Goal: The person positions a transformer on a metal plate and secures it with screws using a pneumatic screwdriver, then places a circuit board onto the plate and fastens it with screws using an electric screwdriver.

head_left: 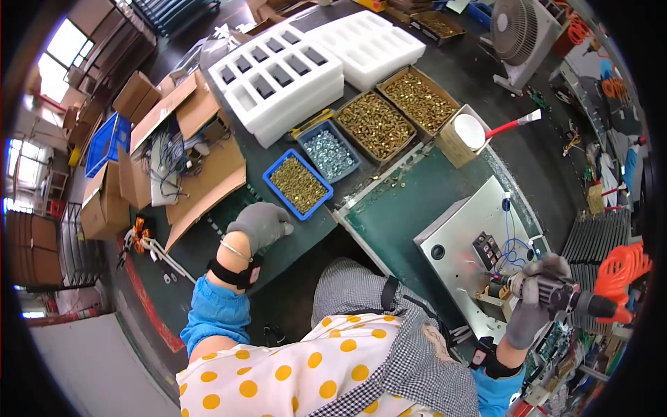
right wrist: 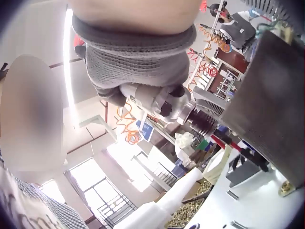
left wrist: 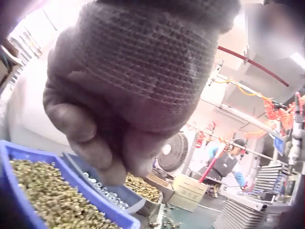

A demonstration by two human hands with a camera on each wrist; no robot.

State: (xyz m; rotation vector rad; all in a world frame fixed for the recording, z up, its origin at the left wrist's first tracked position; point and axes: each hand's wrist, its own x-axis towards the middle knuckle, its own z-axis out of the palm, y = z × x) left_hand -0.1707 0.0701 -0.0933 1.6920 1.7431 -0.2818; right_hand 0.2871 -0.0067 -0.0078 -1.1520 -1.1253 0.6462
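Note:
My right hand (head_left: pixel 535 299), in a grey glove, grips a power screwdriver (head_left: pixel 556 295) with an orange coiled hose behind it. The driver's nose points left, close over a brass-coloured part (head_left: pixel 495 304) on a silver metal panel (head_left: pixel 441 274). That panel also carries a black terminal block (head_left: pixel 486 250) and blue wires (head_left: pixel 514 251). My left hand (head_left: pixel 260 226), also gloved, hovers near a blue bin (head_left: pixel 321 203) of small brass screws. Its fingers (left wrist: pixel 90 152) curl toward the thumb; I cannot tell whether anything is pinched between them.
Beyond the blue bin stand a bin of silver nuts (head_left: pixel 330 151) and boxes of brass fittings (head_left: pixel 375 125). White foam trays (head_left: pixel 285 83) lie at the back. An open carton (head_left: pixel 208 174) of cables is on the left. A carton with a white tub (head_left: pixel 470 131) stands behind the panel.

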